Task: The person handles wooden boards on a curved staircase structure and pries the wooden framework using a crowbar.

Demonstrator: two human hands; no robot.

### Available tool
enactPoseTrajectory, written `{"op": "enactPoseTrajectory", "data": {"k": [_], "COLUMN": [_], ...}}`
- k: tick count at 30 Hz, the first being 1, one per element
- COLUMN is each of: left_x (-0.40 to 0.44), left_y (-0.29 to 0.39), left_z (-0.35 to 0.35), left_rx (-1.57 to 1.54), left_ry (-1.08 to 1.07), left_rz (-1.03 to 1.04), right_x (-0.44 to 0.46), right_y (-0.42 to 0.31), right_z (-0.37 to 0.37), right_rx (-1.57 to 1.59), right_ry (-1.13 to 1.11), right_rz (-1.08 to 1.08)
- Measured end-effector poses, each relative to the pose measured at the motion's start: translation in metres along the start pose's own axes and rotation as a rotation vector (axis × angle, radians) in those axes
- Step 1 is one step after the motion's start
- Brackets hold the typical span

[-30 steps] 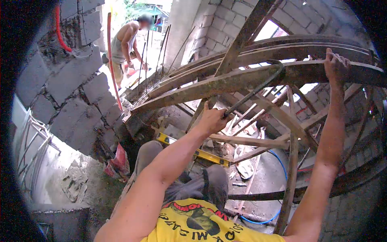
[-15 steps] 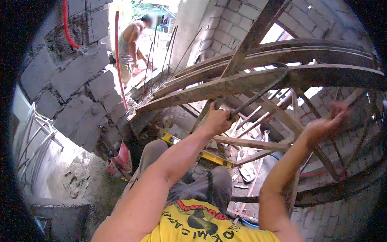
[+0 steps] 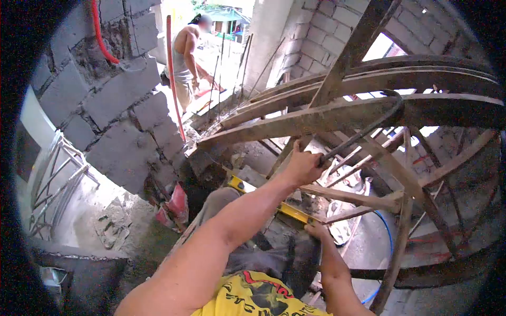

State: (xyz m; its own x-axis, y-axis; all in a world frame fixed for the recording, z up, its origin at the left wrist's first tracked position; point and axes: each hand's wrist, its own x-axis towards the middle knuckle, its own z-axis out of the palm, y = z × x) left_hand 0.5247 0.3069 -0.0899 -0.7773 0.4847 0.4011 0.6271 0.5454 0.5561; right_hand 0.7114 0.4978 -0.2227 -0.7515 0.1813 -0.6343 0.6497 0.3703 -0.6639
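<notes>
My left hand (image 3: 304, 167) is wrapped round the lower end of a dark metal bar (image 3: 363, 131), with one finger stretched up toward a wooden beam (image 3: 295, 120). The bar slants up to the right and its hooked top lies against the beam. Lower down, my right hand (image 3: 315, 228) is at the right end of a yellow spirit level (image 3: 295, 211). Its fingers are partly hidden, so its grip is hard to make out. The level lies across, in front of my knees, its middle covered by my left forearm.
A block wall (image 3: 121, 142) with a red hose (image 3: 100, 37) rises at the left. Upright steel rods (image 3: 243, 63) stand near a bent-over co-worker (image 3: 184, 63) in the opening. Wooden braces (image 3: 406, 210) cross at the right, with a blue hose (image 3: 389, 231) beneath. A red bag (image 3: 178, 203) lies left of my knee.
My right hand has left the upper beam at the right and come down to the level's end. My left hand still holds the bar. The view has shifted left, and the co-worker has straightened somewhat.
</notes>
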Motion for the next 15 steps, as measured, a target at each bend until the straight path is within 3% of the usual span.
{"op": "enactPoseTrajectory", "data": {"k": [1, 2, 6, 8, 12, 15], "left_x": [0.002, 0.001, 0.008, 0.006, 0.007, 0.005], "left_y": [0.000, 0.000, -0.004, -0.005, -0.002, -0.001], "left_z": [-0.003, -0.005, 0.015, 0.018, 0.007, 0.005], "left_rx": [0.001, -0.005, -0.032, -0.102, -0.022, -0.055], "left_ry": [-0.017, -0.039, 0.119, 0.114, -0.006, 0.023], "left_rz": [0.003, 0.005, 0.023, 0.031, -0.034, -0.044], "right_x": [-0.097, -0.166, -0.186, -0.176, -0.162, -0.131], "right_y": [-0.072, -0.121, -0.137, -0.120, -0.094, -0.066], "right_z": [0.017, 0.027, 0.018, 0.008, 0.008, -0.001], "right_rx": [0.494, 0.792, 0.762, 0.709, 0.622, 0.339], "right_ry": [0.054, 0.074, 0.070, -0.033, 0.066, 0.068], "right_rz": [0.060, 0.089, 0.010, 0.013, -0.128, -0.013]}}
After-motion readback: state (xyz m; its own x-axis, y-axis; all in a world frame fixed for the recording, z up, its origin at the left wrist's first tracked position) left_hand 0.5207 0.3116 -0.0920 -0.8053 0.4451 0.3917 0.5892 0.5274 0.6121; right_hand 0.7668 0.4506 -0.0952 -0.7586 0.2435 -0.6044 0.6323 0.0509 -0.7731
